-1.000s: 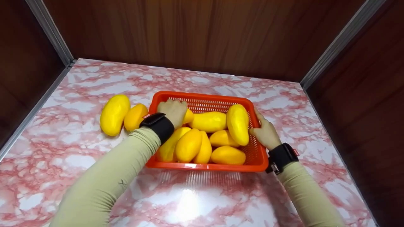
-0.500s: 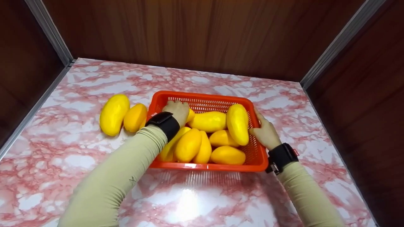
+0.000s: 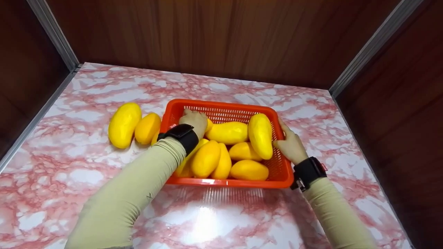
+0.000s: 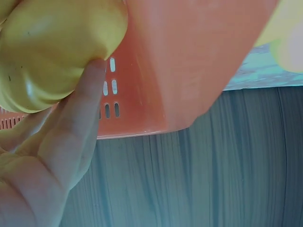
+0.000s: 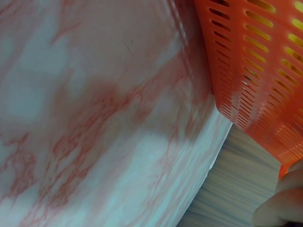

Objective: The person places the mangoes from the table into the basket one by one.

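Observation:
An orange-red plastic basket (image 3: 221, 184) with slotted walls stands on the table, holding several yellow mangoes. My left hand (image 3: 194, 121) reaches into its back left corner and holds a mango (image 4: 57, 47); in the head view most of that fruit is hidden beneath the hand. In the left wrist view the fingers (image 4: 75, 113) lie along the mango's side, near the basket wall. At the basket's right side, my right hand (image 3: 291, 146) grips the rim, thumb inside and fingers outside. One yellow mango (image 3: 260, 135) lies on top of others beside that thumb.
Left of the basket, a large mango (image 3: 124, 125) and a more orange one (image 3: 147, 128) lie on the marbled table (image 3: 86, 173); another is partly hidden by the left wrist. Dark wood panels (image 3: 221, 38) enclose the back and sides.
My left hand has shifted slightly right inside the basket, and its forearm has followed. The right hand keeps its hold on the rim; the basket has stayed put.

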`<state>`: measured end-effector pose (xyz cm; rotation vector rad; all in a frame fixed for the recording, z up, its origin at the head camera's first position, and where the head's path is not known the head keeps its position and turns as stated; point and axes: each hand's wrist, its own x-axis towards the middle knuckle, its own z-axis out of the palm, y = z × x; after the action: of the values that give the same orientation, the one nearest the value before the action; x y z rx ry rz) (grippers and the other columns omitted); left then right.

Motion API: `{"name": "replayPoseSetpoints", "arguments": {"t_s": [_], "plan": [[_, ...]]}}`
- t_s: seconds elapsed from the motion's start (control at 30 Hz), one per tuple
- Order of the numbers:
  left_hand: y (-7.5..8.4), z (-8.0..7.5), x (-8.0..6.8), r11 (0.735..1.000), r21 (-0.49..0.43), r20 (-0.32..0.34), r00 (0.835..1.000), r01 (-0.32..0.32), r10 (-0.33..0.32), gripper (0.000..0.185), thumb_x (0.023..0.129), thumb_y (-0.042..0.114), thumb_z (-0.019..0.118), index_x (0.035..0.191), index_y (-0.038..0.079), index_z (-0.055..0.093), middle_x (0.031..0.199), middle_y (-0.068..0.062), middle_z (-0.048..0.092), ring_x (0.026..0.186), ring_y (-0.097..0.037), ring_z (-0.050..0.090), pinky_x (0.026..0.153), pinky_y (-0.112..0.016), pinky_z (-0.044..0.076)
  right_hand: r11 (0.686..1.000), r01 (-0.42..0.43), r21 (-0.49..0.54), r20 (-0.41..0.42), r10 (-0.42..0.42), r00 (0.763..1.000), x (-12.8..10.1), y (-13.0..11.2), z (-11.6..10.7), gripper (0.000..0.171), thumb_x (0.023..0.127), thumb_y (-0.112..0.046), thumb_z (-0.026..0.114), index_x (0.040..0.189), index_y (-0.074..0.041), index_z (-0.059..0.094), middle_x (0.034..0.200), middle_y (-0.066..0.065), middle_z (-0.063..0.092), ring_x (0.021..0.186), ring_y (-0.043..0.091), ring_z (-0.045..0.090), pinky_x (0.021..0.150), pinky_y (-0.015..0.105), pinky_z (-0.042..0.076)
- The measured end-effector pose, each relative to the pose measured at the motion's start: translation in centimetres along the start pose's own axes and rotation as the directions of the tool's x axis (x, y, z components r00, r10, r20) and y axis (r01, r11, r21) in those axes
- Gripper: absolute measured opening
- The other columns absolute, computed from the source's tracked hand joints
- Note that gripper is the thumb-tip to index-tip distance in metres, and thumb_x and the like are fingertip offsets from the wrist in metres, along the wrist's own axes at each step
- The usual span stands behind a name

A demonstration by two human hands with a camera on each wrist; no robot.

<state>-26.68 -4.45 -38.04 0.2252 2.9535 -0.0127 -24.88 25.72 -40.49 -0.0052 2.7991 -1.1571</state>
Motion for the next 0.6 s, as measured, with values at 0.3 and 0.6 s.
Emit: {"name": "replayPoseSetpoints", "arguments": {"t_s": [0.3,0.6], "plan": [[-0.1,-0.4,-0.3,0.996,0.064,0.031,0.998,-0.06,0.059,0.041,0.103,0.005,0.036,0.141,-0.006,0.048,0.133,-0.029,0.056,0.118,-0.043,0.055,0.096,-0.051,0.048,1.0,-0.005,-0.017,-0.001,0.005,1.0,0.0,0.0,0.0,0.091,0.081,-0.007,0.059,0.16,-0.024,0.017,0.135,0.029,0.055,0.099,0.035,0.064,0.08,0.038,0.055],[-0.5,-1.5,-1.3,0.997,-0.044,0.024,0.998,-0.06,0.061,0.039,0.101,0.01,0.042,0.135,-0.002,0.056,0.132,-0.027,0.056,0.12,-0.044,0.052,0.091,-0.054,0.052,1.0,-0.016,0.003,0.005,0.016,1.0,-0.1,-0.1,-0.1,0.091,0.081,-0.009,0.059,0.16,-0.026,0.016,0.135,0.031,0.054,0.098,0.034,0.064,0.079,0.037,0.056]]}}
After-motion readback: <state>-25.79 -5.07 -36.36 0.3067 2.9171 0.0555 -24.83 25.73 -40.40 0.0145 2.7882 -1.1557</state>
